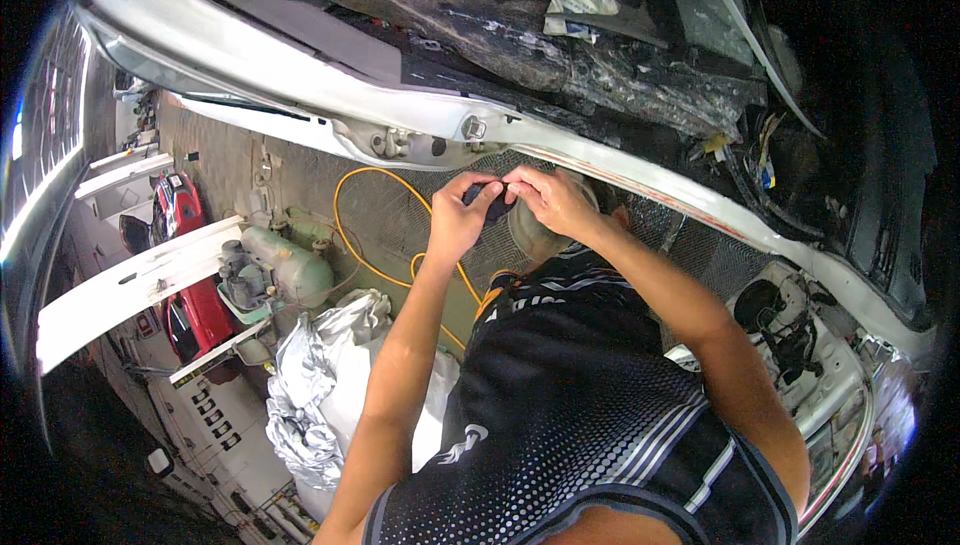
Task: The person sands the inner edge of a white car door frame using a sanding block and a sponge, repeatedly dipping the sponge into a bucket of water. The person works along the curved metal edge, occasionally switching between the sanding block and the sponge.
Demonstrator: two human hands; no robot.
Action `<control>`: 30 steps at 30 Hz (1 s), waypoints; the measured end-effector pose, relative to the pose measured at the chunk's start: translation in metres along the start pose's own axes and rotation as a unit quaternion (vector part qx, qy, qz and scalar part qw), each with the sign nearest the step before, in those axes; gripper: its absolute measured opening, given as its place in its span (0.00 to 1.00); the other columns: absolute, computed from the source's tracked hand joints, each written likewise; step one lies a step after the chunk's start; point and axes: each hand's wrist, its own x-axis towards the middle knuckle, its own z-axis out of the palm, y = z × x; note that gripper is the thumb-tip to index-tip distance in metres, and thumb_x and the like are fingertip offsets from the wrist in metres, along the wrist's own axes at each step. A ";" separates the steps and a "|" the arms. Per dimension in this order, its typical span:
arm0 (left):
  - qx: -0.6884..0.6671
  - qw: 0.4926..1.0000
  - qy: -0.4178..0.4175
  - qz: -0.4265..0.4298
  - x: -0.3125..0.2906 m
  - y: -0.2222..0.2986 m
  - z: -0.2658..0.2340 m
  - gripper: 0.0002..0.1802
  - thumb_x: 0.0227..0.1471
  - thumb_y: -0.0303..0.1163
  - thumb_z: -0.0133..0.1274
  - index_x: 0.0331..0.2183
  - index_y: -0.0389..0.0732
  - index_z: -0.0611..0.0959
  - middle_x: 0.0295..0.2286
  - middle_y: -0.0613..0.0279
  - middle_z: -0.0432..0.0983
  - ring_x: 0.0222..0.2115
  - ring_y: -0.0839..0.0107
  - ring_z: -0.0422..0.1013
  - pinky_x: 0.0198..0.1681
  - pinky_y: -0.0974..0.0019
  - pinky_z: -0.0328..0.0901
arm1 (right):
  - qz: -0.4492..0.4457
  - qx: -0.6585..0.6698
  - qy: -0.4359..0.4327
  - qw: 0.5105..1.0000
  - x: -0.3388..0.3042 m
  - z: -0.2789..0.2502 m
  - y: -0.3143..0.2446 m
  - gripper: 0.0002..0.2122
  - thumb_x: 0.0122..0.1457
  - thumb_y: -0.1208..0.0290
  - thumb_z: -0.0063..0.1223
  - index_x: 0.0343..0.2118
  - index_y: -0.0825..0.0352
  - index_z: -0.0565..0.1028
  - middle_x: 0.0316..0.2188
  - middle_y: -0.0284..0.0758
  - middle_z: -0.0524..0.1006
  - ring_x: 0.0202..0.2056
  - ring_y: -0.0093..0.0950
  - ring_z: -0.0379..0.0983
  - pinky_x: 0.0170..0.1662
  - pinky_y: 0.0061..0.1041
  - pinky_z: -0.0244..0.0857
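My left hand is closed, thumb and fingers pinching a small dark, sheet-like piece. Its exact kind does not show. Close beside it, my right hand pinches the upper edge of the same piece, fingertips almost touching the left ones. Both hands are just short of the white car door sill, over the floor. Below the right hand, partly hidden by it, is a pale round bucket.
Beyond the sill lies the dirty car interior with a worn seat. An open door stands to the right. A yellow hose loops across the floor. Left are a greenish compressor tank, crumpled silver sheeting and a red car.
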 end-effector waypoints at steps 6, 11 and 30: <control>-0.063 0.993 -0.001 -0.097 0.015 -0.012 0.006 0.10 0.54 0.29 0.64 0.39 0.36 0.84 0.31 0.63 0.82 0.31 0.76 0.75 0.38 0.68 0.70 | 0.130 0.171 0.108 0.971 -0.008 0.022 0.039 0.10 0.70 0.72 0.45 0.49 0.69 0.71 0.30 0.31 0.79 0.25 0.18 0.68 0.31 0.20 0.65; -0.330 0.923 0.000 -0.197 0.012 -0.037 0.042 0.19 0.51 0.31 0.67 0.45 0.39 0.81 0.42 0.58 0.78 0.43 0.69 0.74 0.50 0.64 0.67 | 0.307 0.409 0.384 0.769 0.017 0.080 0.056 0.09 0.69 0.71 0.47 0.48 0.68 0.71 0.31 0.32 0.76 0.31 0.23 0.73 0.35 0.24 0.68; 0.603 0.719 -0.196 0.284 0.075 0.054 -0.129 0.10 0.41 0.29 0.68 0.28 0.42 0.82 0.30 0.63 0.78 0.29 0.63 0.76 0.28 0.61 0.71 | -0.069 -0.079 0.216 0.971 0.087 0.146 0.039 0.14 0.57 0.77 0.52 0.47 0.66 0.74 0.34 0.41 0.76 0.35 0.40 0.77 0.34 0.37 0.73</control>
